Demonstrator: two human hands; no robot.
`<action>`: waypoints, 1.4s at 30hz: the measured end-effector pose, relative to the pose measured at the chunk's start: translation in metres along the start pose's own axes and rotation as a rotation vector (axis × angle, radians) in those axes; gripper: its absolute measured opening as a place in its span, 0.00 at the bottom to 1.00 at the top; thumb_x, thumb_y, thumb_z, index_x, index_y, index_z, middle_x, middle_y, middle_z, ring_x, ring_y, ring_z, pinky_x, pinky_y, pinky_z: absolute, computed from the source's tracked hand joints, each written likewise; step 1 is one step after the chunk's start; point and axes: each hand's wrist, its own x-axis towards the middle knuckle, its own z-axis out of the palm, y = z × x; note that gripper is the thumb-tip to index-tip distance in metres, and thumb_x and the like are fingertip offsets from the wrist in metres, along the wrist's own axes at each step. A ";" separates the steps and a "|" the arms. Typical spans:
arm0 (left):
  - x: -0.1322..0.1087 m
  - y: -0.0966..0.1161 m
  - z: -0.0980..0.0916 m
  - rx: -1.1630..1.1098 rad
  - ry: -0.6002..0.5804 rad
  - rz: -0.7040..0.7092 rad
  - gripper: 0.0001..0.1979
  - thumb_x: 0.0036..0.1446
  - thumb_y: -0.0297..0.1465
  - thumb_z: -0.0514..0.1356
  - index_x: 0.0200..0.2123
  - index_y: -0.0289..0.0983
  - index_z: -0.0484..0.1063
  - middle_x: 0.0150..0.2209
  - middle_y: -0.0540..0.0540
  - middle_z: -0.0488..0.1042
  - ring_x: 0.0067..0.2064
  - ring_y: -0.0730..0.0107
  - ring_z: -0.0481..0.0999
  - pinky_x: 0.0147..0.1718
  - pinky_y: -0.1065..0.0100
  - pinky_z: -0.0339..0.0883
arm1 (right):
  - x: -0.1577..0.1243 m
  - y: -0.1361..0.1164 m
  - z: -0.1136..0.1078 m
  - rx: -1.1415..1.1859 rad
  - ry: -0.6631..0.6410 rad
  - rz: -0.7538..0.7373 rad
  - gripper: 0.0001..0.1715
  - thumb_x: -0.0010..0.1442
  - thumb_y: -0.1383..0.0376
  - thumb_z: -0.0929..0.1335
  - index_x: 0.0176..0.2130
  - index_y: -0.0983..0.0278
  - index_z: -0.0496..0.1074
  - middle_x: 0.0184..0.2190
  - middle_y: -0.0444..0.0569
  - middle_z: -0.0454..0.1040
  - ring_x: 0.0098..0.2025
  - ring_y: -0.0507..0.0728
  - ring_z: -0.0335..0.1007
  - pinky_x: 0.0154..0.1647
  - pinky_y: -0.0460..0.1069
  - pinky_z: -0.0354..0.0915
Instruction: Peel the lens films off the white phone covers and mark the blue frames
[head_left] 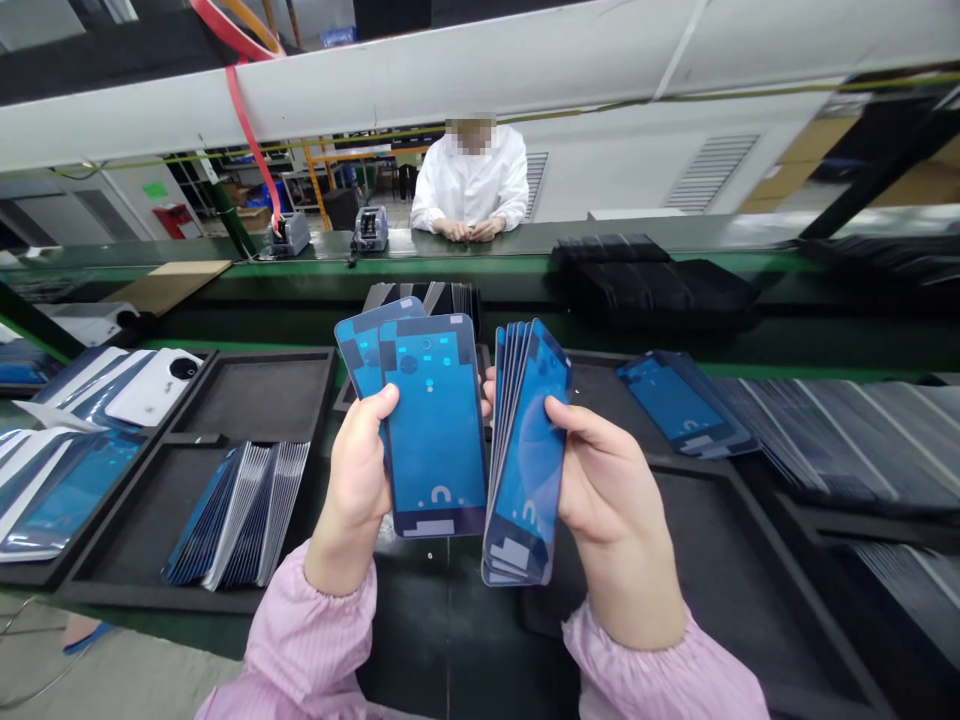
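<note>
My left hand [360,460] is closed on two overlapping phone back panels [439,430] covered in blue film, its thumb pressed on the front one. A fanned stack of several similar blue-filmed panels [529,450] is gripped in my right hand [611,485], tilted, with their edges turned toward the left. Both sets are held up side by side above the dark green bench [420,620], a narrow gap between them. The fingers behind the panels are mostly hidden.
To the left, a black foam tray [255,395] holds a leaning row of panels [240,515]; white-backed panels [150,385] lie beyond it. At right are more blue panels [675,400] and a black tray [720,540]. Across the bench sits a person in white [472,185] near stacked black trays [645,280].
</note>
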 end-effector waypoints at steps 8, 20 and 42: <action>-0.001 0.002 0.009 0.056 0.000 0.156 0.25 0.42 0.46 0.78 0.39 0.37 0.82 0.41 0.42 0.85 0.56 0.43 0.82 0.59 0.49 0.76 | -0.004 -0.001 0.008 -0.090 0.195 -0.239 0.27 0.46 0.59 0.83 0.45 0.59 0.80 0.47 0.52 0.84 0.55 0.72 0.80 0.58 0.66 0.77; 0.003 -0.005 0.008 0.035 -0.147 0.064 0.23 0.56 0.49 0.71 0.47 0.38 0.83 0.49 0.40 0.84 0.62 0.43 0.78 0.61 0.48 0.74 | 0.005 0.006 0.007 -0.073 0.227 -0.300 0.22 0.45 0.59 0.84 0.40 0.59 0.80 0.43 0.51 0.85 0.55 0.72 0.80 0.62 0.68 0.74; -0.002 -0.002 -0.005 0.186 -0.253 0.030 0.22 0.62 0.49 0.67 0.50 0.40 0.82 0.51 0.41 0.83 0.65 0.43 0.75 0.60 0.50 0.75 | -0.002 0.003 0.015 -0.103 0.202 -0.203 0.36 0.44 0.58 0.84 0.52 0.57 0.78 0.42 0.52 0.85 0.54 0.73 0.80 0.58 0.69 0.76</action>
